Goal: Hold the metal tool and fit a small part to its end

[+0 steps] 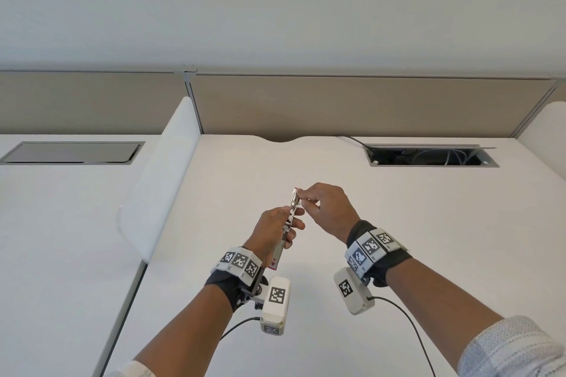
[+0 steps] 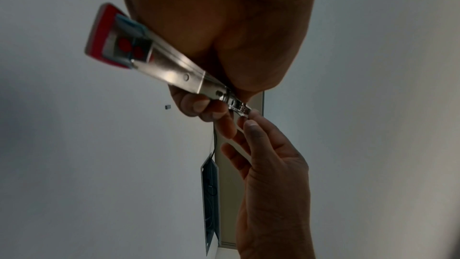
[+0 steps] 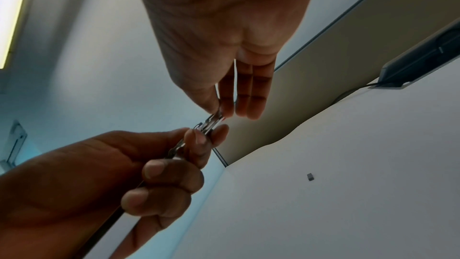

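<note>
I'm looking across a white desk (image 1: 382, 223), and there's a tiny grey block (image 3: 310, 176) lying alone on it, well apart from everything else. At the far right, an open cable hatch (image 1: 428, 156) shows me wires inside, with one black cable (image 1: 352, 139) running out over the rim toward the back. A beige partition panel (image 1: 352, 104) stands along the desk's far edge. On my left, a white divider (image 1: 159, 180) separates a neighbouring desk (image 1: 61, 223), and its hatch (image 1: 73, 152) sits closed. Above it all, plain pale wall (image 1: 275, 3).
</note>
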{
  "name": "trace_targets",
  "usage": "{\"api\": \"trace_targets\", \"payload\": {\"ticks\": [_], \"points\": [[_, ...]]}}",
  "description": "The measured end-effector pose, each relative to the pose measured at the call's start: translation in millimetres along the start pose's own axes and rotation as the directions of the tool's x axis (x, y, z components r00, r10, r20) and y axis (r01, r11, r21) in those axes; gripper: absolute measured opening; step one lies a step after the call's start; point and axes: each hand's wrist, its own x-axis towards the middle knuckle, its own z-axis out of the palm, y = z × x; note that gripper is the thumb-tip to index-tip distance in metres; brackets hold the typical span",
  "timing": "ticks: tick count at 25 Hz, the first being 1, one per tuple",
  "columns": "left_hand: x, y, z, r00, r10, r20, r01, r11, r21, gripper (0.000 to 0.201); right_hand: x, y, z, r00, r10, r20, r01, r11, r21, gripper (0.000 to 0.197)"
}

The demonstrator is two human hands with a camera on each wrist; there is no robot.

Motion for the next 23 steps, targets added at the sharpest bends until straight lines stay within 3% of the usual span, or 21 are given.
{"api": "trace_targets", "payload": {"ticks": [4, 12, 23], "points": [[-1, -4, -1, 1.000, -0.003, -0.017, 0.003, 1.000, -0.006, 0.031, -7, -4, 4, 0.999, 0.010, 0.042, -0.011, 1.000, 0.007, 0.020], [-2, -4, 1, 1.000, -0.016, -0.014, 0.016, 0.999, -0.033, 0.027, -10, -14, 1, 0.995, 0.094, 0.027, -0.098, 0.971, 0.216, 0.014], [-1, -2, -4, 0.998, -0.016, -0.068, 0.009, 0.995, -0.101, 0.023, -22, -28, 5, 0.994, 0.000, 0.110, -0.042, 0.924, 0.380, 0.012]]}}
